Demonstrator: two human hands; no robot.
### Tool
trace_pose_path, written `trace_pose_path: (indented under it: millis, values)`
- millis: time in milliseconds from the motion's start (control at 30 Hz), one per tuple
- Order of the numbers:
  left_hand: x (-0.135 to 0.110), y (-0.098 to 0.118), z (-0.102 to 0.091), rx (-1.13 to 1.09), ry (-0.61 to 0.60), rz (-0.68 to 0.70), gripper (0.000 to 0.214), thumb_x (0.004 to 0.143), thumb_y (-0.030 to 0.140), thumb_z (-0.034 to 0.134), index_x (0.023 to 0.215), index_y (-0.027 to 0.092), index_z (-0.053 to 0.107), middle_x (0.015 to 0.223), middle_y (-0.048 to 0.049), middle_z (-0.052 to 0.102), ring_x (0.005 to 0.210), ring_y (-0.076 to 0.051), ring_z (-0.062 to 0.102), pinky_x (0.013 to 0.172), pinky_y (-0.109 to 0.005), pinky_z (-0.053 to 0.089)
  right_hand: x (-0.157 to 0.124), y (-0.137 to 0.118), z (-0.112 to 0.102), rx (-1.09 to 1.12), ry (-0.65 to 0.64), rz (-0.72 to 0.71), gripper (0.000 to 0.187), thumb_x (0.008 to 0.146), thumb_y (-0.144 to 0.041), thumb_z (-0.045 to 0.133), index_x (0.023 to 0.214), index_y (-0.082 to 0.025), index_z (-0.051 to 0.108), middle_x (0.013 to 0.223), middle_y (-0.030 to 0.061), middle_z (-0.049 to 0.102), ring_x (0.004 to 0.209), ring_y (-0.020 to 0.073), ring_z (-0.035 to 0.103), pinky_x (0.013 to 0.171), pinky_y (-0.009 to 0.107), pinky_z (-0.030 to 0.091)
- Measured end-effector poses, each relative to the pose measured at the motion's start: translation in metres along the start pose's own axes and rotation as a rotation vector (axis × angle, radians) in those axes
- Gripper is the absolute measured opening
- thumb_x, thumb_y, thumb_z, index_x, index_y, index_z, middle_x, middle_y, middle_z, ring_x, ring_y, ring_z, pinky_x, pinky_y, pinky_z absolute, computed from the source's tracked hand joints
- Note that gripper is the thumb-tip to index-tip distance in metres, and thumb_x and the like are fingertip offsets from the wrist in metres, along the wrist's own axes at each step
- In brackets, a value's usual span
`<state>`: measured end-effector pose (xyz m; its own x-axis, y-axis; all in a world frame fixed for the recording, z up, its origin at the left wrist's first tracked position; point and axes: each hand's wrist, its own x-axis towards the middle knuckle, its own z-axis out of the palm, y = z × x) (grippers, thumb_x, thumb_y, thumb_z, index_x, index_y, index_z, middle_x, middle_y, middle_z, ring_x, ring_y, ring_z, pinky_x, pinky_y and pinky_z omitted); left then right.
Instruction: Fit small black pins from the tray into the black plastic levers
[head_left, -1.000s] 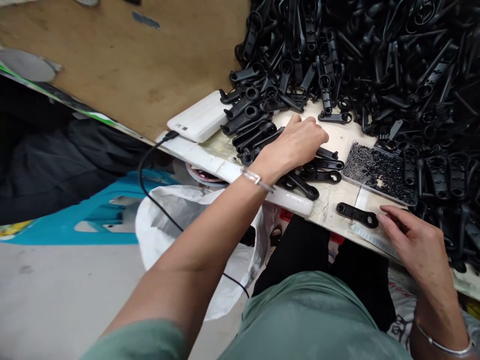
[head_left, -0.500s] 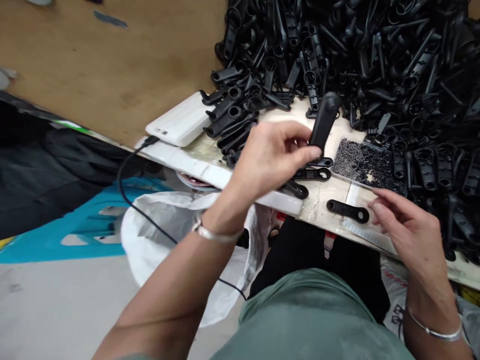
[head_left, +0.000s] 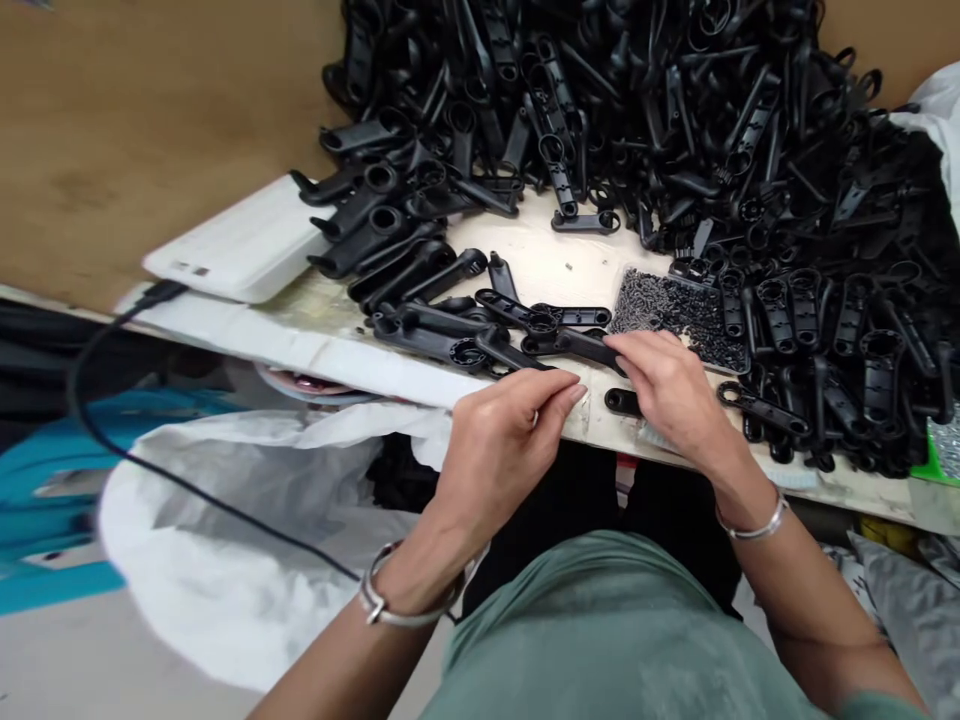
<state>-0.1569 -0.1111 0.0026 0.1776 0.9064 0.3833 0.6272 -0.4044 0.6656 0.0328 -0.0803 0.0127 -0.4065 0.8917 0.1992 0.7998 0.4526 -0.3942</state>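
My right hand grips the end of a long black plastic handle that lies across the table's front edge. Under its palm the round end of a flat black link shows. My left hand is just left of it at the table edge, thumb and forefinger pinched together near the handle; nothing is visible between them. A clear tray of small black screws sits right behind my right hand.
A big pile of black plastic handles fills the back and right of the table. A white power bank with a black cable lies at the left. A white plastic bag hangs below.
My left hand lifted a black handle from the row, brought it down to the front edge and let it go. My right hand moved left onto it. The view shifted right.
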Motion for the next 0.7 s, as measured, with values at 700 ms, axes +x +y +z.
trace_pose_path:
  millis: [700]
  values:
    - [0.028,0.003,0.034,0.428,-0.223,0.374,0.027,0.087,0.001,0.047,0.086,0.019,0.067,0.093,-0.0076,0.07,0.087,-0.024,0.056,0.075,-0.04,0.037,-0.022,0.064,-0.055,-0.598,-0.23,0.502,0.025,0.092,-0.029,0.053,0.1,-0.026,0.077,0.098,0.0094,0.073,0.07,0.0229,0.064,0.055,0.033,0.029]
